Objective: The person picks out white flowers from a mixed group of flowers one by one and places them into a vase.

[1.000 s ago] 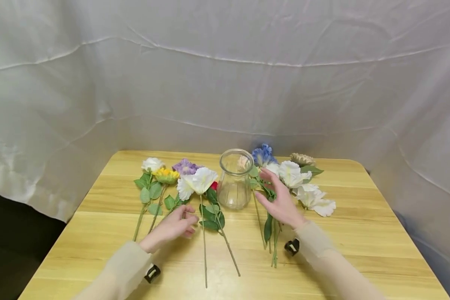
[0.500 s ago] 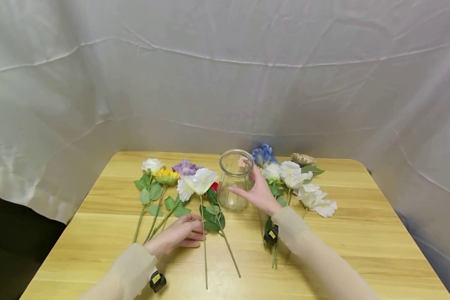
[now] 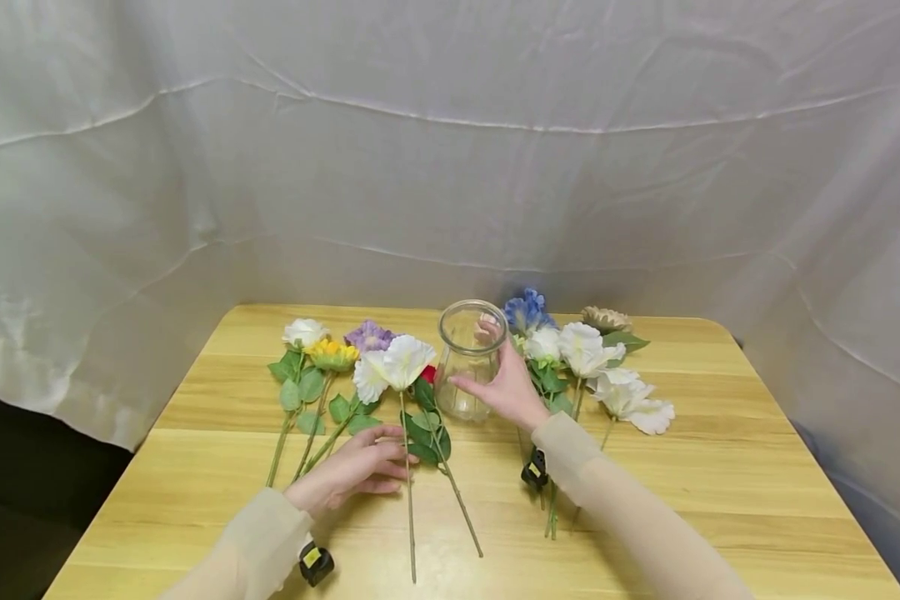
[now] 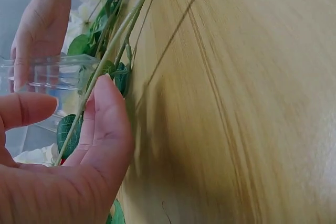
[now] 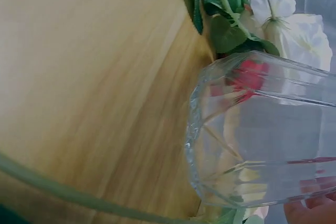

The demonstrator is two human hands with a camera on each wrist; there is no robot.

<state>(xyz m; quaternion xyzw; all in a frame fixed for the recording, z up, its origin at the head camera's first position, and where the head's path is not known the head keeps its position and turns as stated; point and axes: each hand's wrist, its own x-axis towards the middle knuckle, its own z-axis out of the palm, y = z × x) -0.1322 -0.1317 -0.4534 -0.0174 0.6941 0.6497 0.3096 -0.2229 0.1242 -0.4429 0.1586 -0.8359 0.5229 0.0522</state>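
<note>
In the head view a clear glass vase (image 3: 461, 402) stands upright at the table's middle. My right hand (image 3: 508, 388) grips its right side, thumb in front, fingers behind. The right wrist view shows the faceted vase (image 5: 252, 135) with my fingertips (image 5: 310, 208) against the glass. My left hand (image 3: 362, 468) lies beside a stem (image 3: 410, 492) topped by a white flower (image 3: 399, 363). In the left wrist view this stem (image 4: 116, 45) passes between thumb and fingers, and the thumb stands apart from it. Whether the fingertips touch it I cannot tell.
Left of the vase lie a white rose (image 3: 305, 332), a yellow sunflower (image 3: 333, 354), a purple flower (image 3: 371, 335) and a red flower (image 3: 428, 372). To its right are a blue flower (image 3: 527, 311), several white flowers (image 3: 583, 348) and a beige flower (image 3: 606, 318).
My right hand has moved left from above the right-hand flowers to the vase and taken hold of it. My left hand has shifted slightly right and down to the white flower's stem.
</note>
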